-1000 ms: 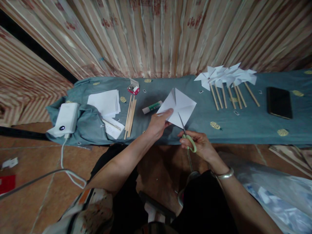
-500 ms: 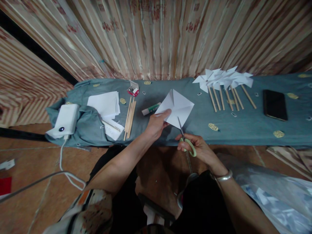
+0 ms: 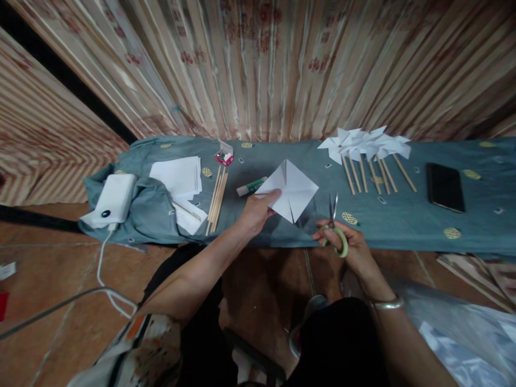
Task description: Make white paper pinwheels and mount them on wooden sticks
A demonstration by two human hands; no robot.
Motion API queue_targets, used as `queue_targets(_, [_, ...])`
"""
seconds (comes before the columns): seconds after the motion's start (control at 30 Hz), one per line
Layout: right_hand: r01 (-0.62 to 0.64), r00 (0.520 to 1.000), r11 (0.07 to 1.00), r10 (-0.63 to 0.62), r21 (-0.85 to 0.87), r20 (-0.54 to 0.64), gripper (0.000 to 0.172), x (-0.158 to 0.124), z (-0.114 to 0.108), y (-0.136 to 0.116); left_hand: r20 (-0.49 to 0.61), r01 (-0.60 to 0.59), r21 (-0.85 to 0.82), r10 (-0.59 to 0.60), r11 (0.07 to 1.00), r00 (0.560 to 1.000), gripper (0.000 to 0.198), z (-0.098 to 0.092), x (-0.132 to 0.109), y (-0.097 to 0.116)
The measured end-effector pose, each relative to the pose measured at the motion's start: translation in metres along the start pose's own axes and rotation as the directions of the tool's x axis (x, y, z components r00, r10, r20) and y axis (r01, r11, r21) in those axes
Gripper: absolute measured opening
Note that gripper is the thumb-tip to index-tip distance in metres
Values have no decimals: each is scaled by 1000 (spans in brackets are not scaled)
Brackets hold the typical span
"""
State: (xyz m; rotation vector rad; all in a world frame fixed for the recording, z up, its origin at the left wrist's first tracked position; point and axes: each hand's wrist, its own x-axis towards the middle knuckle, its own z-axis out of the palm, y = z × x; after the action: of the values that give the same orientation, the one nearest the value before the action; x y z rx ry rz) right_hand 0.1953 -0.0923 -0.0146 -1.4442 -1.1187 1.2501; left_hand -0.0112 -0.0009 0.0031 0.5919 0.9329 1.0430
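1. Left hand (image 3: 257,213): closed on the near-left corner of the paper (image 3: 291,187), thumb on top, the other fingers hidden beneath it.
2. Right hand (image 3: 350,246): gripped the green loops of the scissors (image 3: 334,221). The two hands were apart, with the right lower and nearer the body.
3. Paper: a creased white square set as a diamond, over the cloth (image 3: 407,217). It lay to the left of the scissors, beyond and beside them.
4. Scissors' long axis ran nearly straight away from the body, tips outward. The blades were just beside the paper's right corner and did not touch it. Blades open or closed: could not tell.
5. Left hand was on the paper; right hand was near but clear of it.
6. Left of the paper: glue stick (image 3: 251,186), sticks (image 3: 217,196), sheets (image 3: 177,176).
7. Right: pinwheels (image 3: 365,143), phone (image 3: 445,187).
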Motion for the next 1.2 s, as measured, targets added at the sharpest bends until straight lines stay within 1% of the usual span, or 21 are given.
queue_targets(0.1, [69,978,997,-61,36,-197,42,8,-5,0,28,26,63,-27,998,999,34,0,-2,-5])
queue_targets(0.17, [93,960,994,-74,58,-269,42,12,-7,0,42,30,130,-36,991,998,32,0,-2,-9])
queue_targets(0.23, [104,951,991,-76,79,-299,42,16,-7,-1,61,23,208,-36,978,998,27,0,-3,-12])
queue_targets(0.33, [95,957,990,-61,106,-283,44,19,-5,-3,110,-4,310,-31,951,993,21,-1,-4,-14])
queue_targets(0.4, [72,963,992,-41,108,-265,44,20,-2,-4,147,-22,347,-31,938,989,21,-2,-4,-15])
queue_targets(0.47, [41,970,992,-11,117,-245,43,20,2,-5,168,-26,360,-37,933,985,24,-3,-4,-16])
queue_targets(0.57, [3,978,988,29,155,-207,44,20,7,-4,169,-6,352,-57,936,984,31,-6,-3,-18])
queue_targets(0.63, [-5,983,986,36,168,-182,44,21,9,-2,152,22,333,-77,943,985,36,-6,-2,-20])
queue_targets(0.7, [3,983,986,28,167,-184,43,21,12,1,137,70,284,-113,956,984,42,-5,-2,-20])
queue_targets(0.8, [34,968,986,8,163,-252,41,24,17,6,167,136,165,-163,977,972,56,-1,-4,-18])
queue_targets(0.87, [59,951,986,-7,159,-310,40,27,21,9,205,142,105,-161,984,965,63,3,-5,-18])
queue_targets(1.0, [83,922,984,-15,160,-388,41,32,29,8,234,99,64,-111,993,966,64,10,-8,-22])
queue_targets(1.1, [84,924,980,-10,178,-381,44,34,33,5,232,36,86,-55,996,971,59,14,-9,-27])
queue_targets(1.2, [94,931,982,-28,165,-365,45,35,38,2,184,-38,162,8,986,983,50,19,-9,-30])
